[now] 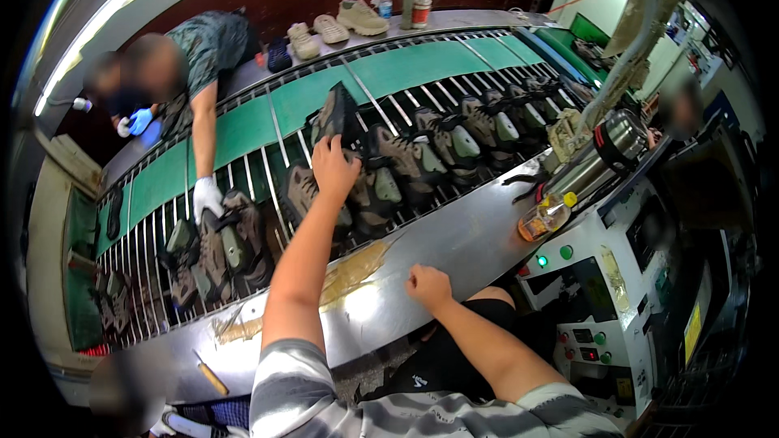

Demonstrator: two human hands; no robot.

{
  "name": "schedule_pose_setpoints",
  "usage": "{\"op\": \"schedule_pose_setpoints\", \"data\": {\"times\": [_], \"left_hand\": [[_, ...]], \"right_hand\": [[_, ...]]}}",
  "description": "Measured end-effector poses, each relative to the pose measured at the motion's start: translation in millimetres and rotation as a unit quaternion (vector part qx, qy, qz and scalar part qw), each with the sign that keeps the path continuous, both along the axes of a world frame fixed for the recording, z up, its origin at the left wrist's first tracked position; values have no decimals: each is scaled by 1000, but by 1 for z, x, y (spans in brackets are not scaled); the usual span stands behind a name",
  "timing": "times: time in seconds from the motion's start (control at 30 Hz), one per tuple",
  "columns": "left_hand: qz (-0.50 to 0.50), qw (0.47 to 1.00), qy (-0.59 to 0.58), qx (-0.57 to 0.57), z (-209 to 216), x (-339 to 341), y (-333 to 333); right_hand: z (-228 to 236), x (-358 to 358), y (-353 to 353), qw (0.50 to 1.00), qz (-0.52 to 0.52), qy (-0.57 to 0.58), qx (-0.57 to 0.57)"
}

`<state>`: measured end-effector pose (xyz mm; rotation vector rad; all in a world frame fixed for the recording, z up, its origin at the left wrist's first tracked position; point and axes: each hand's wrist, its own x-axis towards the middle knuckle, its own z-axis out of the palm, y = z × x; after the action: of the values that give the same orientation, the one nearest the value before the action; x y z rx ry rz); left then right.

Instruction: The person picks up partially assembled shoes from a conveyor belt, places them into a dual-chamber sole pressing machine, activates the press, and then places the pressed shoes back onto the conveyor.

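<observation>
My left hand (334,169) reaches out over a conveyor of metal rods, its fingers closed on a dark brown shoe (335,113) that is tilted up above the row. Brown-and-grey shoes (402,154) lie close together on the rods to the right of that hand, and another brown shoe (302,189) lies just below it. My right hand (428,285) is curled into a loose fist above the conveyor's metal edge, with nothing visible in it. Across the line, a co-worker's white-gloved hand (208,197) touches shoes (213,255) at the left.
A steel ledge (438,235) runs along the near side. On its right stand a bottle of yellow drink (546,216) and a steel flask (592,150). A control panel (584,284) with buttons is at my right. Beige shoes (363,18) sit on the far shelf. A wooden-handled tool (213,376) lies near left.
</observation>
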<state>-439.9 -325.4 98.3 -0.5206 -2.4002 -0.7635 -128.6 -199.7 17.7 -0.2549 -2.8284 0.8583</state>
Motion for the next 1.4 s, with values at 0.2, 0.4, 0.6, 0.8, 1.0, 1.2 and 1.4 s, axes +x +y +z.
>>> {"op": "schedule_pose_setpoints", "data": {"times": [0.2,0.4,0.6,0.8,1.0,1.2,1.4], "left_hand": [[57,895,-169,-408,-20,-106,97],[226,833,-54,-502,-73,-168,122],[166,878,-207,-398,-2,-155,137],[-126,891,-410,147,54,-207,-8],[-188,734,-410,508,13,-14,-133],[-408,363,-474,690,-31,236,-64],[-233,-261,-753,557,-11,399,56]], "right_hand": [[-4,1,7,999,-9,40,17],[1,-2,13,998,15,31,-44],[2,7,21,998,18,24,-56],[2,1,13,998,28,55,-21],[8,7,7,999,12,14,-28],[26,20,26,910,-20,-42,-412],[23,153,89,487,136,105,-857]]}}
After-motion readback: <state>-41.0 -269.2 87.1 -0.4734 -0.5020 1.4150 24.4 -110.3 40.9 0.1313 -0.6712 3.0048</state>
